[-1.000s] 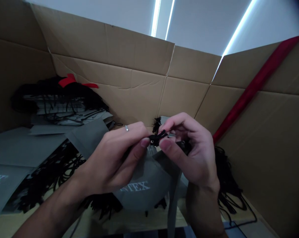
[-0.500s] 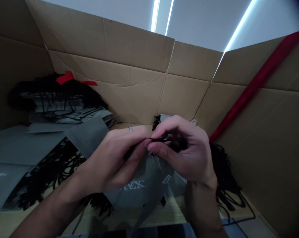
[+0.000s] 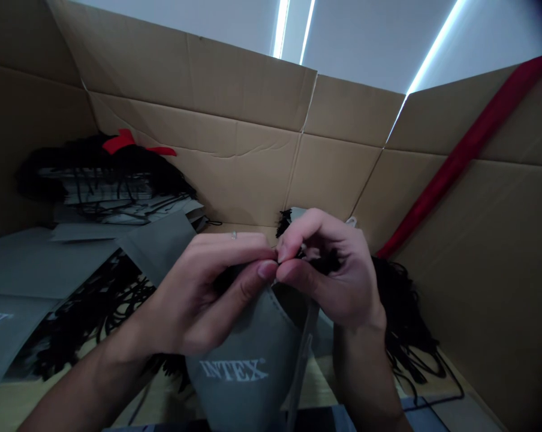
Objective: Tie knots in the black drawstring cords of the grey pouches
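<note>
My left hand (image 3: 199, 303) is closed, thumb and fingers pinched at the top edge of a grey INTEX bag (image 3: 235, 378). My right hand (image 3: 331, 273) is curled tight around a black cord (image 3: 321, 261), and its fingers hide most of it. My thumbs sit just beside each other, closer than a moment ago. The bag now hangs lower from my hands, its mouth gaping under my fingers, and the white lettering has swung round to face me, lower and easier to read than before.

Below my left wrist, more grey bags (image 3: 28, 264) lie among loose black cords. A tangled bunch of black cords (image 3: 406, 318) sits past my right wrist. The walls of a cardboard box (image 3: 235, 168) rise behind everything, with a red strap (image 3: 464, 156) across the right wall.
</note>
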Tool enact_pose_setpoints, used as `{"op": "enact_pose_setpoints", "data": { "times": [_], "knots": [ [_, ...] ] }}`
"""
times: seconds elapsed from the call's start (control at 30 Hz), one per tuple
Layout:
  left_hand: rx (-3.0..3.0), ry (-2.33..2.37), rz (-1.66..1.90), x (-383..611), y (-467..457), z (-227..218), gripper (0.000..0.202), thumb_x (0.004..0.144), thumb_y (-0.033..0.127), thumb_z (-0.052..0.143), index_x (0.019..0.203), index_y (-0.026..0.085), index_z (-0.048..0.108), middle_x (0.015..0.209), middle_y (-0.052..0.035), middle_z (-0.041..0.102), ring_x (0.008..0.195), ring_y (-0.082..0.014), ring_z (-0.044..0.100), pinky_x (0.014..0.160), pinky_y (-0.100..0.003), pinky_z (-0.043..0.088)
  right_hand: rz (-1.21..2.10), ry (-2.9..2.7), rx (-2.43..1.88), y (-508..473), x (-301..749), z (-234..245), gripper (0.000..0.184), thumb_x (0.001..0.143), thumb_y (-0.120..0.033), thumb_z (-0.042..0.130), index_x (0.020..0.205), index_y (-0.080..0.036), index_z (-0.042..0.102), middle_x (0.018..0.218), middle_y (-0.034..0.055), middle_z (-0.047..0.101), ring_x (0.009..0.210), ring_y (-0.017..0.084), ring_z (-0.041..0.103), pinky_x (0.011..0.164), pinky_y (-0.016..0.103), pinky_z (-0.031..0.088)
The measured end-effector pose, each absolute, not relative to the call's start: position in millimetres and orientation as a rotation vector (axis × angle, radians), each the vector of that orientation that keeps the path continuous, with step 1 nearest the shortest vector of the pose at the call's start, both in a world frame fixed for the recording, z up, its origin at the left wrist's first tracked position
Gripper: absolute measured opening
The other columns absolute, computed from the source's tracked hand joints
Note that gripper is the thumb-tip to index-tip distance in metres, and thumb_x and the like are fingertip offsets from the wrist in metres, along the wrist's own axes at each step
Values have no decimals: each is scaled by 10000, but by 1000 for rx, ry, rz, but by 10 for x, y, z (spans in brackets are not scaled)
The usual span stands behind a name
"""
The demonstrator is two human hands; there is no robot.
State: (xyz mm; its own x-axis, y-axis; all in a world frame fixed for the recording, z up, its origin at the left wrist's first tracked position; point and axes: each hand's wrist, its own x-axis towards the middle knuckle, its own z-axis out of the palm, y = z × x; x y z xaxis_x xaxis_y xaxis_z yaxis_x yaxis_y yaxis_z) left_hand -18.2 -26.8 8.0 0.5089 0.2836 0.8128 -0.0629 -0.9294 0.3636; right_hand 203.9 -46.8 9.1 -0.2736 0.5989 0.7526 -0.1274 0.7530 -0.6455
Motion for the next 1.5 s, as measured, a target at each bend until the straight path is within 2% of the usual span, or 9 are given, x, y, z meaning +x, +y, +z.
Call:
{"op": "enact_pose_setpoints", "data": {
  "times": [0.2, 0.43, 0.6, 0.83, 0.97, 1.1, 1.23, 1.33, 1.5],
  "knots": [
    [2327, 62, 1265, -186, -203, 90, 237, 1177, 182, 649, 956, 216, 730, 810, 2, 696, 700, -153, 634, 684, -268, 554, 1048, -1555, -308, -522, 1916, 77, 367, 991, -502, 1016, 927, -218, 791, 849, -6, 761, 670, 102, 659, 642, 236, 560],
    [2400, 102, 1422, -212, -128, 71, 178, 1218, 156, 615, 1102, 218, 735, 907, 8, 725, 791, -129, 666, 741, -251, 533, 1086, -1559, -332, -438, 2035, 130, 511, 757, -191, 1184, 1168, -259, 888, 988, 8, 845, 816, 153, 785, 705, 227, 619],
    [2530, 246, 1465, -205, -146, 91, 216, 1217, 131, 573, 1056, 179, 708, 863, 13, 666, 733, -110, 580, 680, -260, 461, 914, -1573, -534, -559, 2127, 179, 443, 800, -260, 1166, 1153, -261, 897, 917, 0, 812, 745, 136, 696, 602, 211, 517],
    [2522, 188, 1432, -142, -135, 32, 217, 1235, 164, 579, 1051, 189, 693, 880, 2, 693, 744, -122, 615, 691, -257, 488, 774, -1703, -417, -525, 2039, 127, 423, 840, -113, 1117, 1169, -306, 934, 1079, -10, 884, 921, 148, 816, 715, 200, 603],
    [2528, 235, 1308, -150, -158, 22, 225, 1236, 201, 542, 1110, 163, 724, 874, -3, 710, 707, -120, 590, 648, -261, 458, 693, -1713, -402, -447, 2031, 106, 223, 880, -207, 1112, 993, -251, 925, 940, -4, 870, 774, 130, 746, 683, 224, 581],
    [2553, 194, 1227, -155, -169, 40, 239, 1208, 152, 549, 998, 171, 663, 796, 36, 611, 648, -95, 486, 597, -240, 396, 855, -1668, -446, -403, 2060, 87, 291, 834, -327, 1153, 932, -223, 899, 810, -6, 808, 631, 113, 612, 565, 229, 483],
    [2524, 101, 1264, -150, -212, 55, 269, 1182, 135, 577, 920, 196, 573, 749, 74, 449, 625, -80, 368, 558, -238, 306, 1148, -1648, -307, -418, 2053, 88, 337, 836, -379, 1152, 959, -220, 883, 886, 17, 846, 769, 151, 748, 708, 254, 590],
    [2463, 77, 1261, -156, -265, 64, 287, 1173, 122, 579, 902, 210, 550, 728, 69, 431, 606, -87, 390, 551, -238, 323, 1295, -1547, -352, -485, 2014, 98, 395, 859, -511, 1102, 900, -210, 849, 848, -1, 795, 735, 120, 675, 739, 261, 560],
    [2479, 256, 1316, -127, -298, 107, 378, 1186, 457, 697, 901, 216, 636, 703, 11, 528, 659, -167, 512, 568, -273, 432, 1406, -1485, -342, -552, 1924, 69, 465, 861, -570, 1105, 870, -216, 803, 745, -39, 692, 610, 97, 483, 582, 261, 353]
  ]
}}
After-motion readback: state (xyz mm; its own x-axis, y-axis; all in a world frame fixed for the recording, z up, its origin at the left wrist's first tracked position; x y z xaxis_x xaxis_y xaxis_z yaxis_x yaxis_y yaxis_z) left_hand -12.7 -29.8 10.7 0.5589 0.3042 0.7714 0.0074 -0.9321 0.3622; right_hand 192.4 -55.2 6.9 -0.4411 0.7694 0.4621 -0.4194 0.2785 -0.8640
